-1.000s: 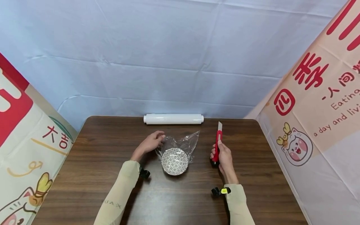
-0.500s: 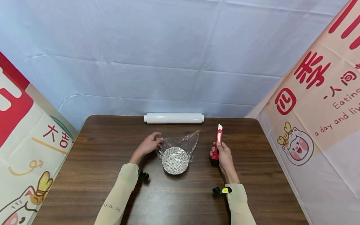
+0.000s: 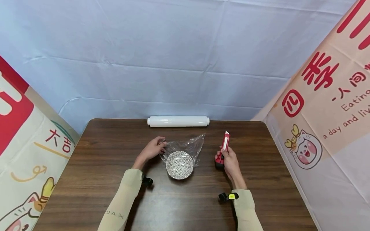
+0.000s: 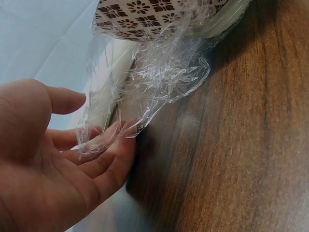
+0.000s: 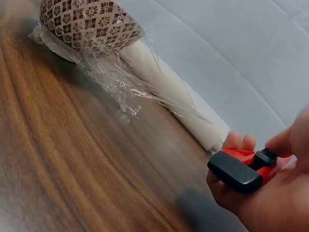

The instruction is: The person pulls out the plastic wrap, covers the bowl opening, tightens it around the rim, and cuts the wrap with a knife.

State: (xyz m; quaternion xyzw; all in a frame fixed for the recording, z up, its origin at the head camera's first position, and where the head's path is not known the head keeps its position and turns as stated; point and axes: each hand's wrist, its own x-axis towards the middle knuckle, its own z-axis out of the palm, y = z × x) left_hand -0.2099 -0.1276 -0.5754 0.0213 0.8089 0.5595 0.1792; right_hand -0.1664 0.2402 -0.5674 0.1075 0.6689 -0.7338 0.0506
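Observation:
A bowl with a brown-and-white flower pattern (image 3: 179,165) stands near the table's middle, wrapped in clear plastic film (image 3: 189,146) whose loose ends spread out toward the back. Left of it is my left hand (image 3: 151,149); in the left wrist view the crumpled film (image 4: 159,77) lies across its loosely bent fingertips, with the thumb apart from them. My right hand (image 3: 231,163) grips a red and black utility knife (image 3: 224,144) to the right of the bowl, blade end pointing away from me. In the right wrist view the thumb presses the knife's black slider (image 5: 264,158).
A white roll of cling film (image 3: 178,121) lies along the back edge of the brown wooden table (image 3: 185,205). Behind it hangs a pale blue cloth (image 3: 162,64). Printed banners (image 3: 332,128) flank the table on both sides.
The knife's blade has slid back into its handle, from a long stretch to just a short tip. My left hand has shifted slightly left; bowl and roll stay put.

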